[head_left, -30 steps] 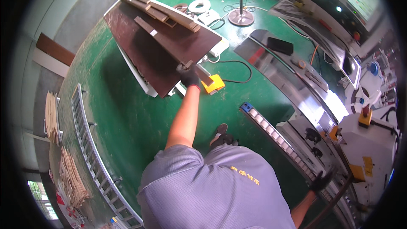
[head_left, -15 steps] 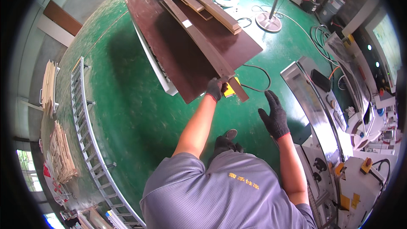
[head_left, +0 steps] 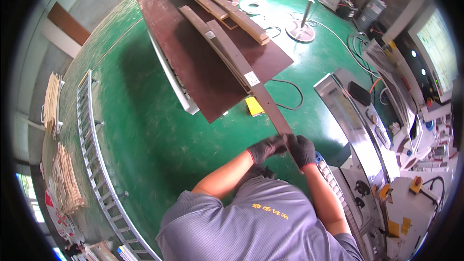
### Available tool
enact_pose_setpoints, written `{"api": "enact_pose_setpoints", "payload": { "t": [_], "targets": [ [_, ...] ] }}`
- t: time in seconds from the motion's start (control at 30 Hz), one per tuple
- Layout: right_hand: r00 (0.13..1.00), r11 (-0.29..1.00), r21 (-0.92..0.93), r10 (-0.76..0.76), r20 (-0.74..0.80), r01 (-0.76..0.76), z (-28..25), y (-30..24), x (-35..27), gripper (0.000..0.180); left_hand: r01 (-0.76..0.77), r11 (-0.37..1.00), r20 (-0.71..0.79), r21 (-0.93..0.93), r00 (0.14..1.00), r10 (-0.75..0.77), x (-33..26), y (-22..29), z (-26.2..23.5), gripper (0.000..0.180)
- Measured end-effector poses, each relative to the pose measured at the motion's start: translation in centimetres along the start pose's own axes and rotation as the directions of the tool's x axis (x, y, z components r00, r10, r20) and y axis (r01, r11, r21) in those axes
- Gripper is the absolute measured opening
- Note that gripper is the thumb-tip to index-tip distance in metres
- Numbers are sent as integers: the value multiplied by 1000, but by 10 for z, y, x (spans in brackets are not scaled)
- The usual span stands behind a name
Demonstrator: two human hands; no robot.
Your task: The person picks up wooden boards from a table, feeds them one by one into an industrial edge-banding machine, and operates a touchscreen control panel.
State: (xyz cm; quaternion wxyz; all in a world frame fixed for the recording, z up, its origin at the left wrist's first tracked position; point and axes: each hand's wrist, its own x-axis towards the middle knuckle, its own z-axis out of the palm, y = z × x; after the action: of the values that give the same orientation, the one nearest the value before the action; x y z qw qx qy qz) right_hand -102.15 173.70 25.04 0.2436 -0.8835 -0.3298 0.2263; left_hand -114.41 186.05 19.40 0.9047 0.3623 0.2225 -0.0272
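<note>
Both gloved hands, left hand (head_left: pixel 267 148) and right hand (head_left: pixel 302 149), close around the near end of a long brown strip (head_left: pixel 232 63). Its far part lies on the dark board (head_left: pixel 203 63), with a yellow block (head_left: pixel 254 106) just beside the board's near edge.

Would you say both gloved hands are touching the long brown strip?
Touching. The head view shows the left hand and right hand closed around the near end of the long brown strip.

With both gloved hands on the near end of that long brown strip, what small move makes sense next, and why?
Probably draw the long brown wooden strip a little further toward the body: the left hand and right hand grip only its near end, while most of it lies on the dark brown board.
</note>
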Motion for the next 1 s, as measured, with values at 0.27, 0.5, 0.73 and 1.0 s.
{"api": "enact_pose_setpoints", "payload": {
  "t": [0.27,0.5,0.73,1.0],
  "targets": [
    [941,984,-143,56,-333,-109,-92,138,-211,39,-470,736,-74,-487,862,501,88,91,46,46],
    [833,868,180,495,-246,-462,-81,235,-457,37,-399,872,15,-282,907,420,150,80,151,51],
    [570,653,383,758,-318,-654,-46,209,-488,36,138,852,263,505,916,-304,158,-171,296,38],
    [358,456,467,889,-285,-758,2,206,-471,36,-188,630,433,754,863,-261,117,-270,354,77]
  ]
}}
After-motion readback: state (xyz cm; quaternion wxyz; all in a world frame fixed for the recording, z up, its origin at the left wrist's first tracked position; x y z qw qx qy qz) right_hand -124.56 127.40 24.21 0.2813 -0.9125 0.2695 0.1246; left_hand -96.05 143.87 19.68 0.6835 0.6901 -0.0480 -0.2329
